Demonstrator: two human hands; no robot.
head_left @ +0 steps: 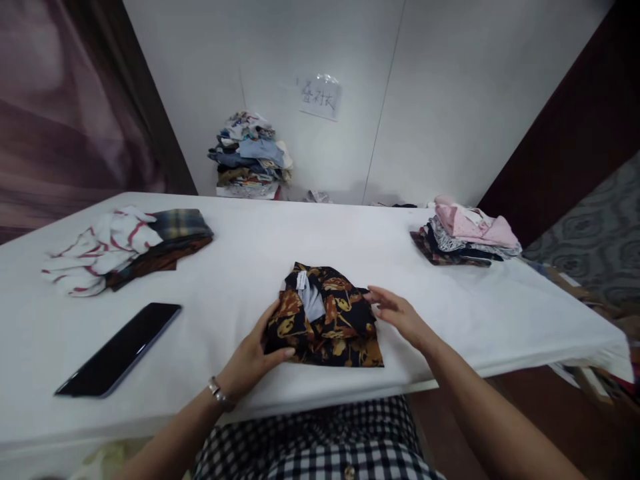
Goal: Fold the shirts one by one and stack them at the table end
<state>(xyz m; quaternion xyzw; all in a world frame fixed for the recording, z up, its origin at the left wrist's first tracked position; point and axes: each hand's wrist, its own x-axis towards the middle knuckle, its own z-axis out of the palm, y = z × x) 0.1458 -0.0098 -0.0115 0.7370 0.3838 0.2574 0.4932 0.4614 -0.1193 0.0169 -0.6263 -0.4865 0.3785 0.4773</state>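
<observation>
A folded shirt [345,317], black with a brown and gold leaf pattern, lies on the white-covered table in front of me. Its collar faces up, and a pale label and grey lining show at the neck. My left hand [257,353] rests at the shirt's left edge, thumb on top and fingers spread along the side, partly hidden by the cloth. At the right edge, my right hand [395,313] touches the shirt with its fingers stretched out and slightly apart.
A black tablet [120,350] lies at left. Behind it are a crumpled white-and-red garment [110,247] and a plaid one [180,225]. Folded clothes [465,230], pink on top, sit at right. A tall clothes pile [253,157] stands by the wall under a paper sign [320,98].
</observation>
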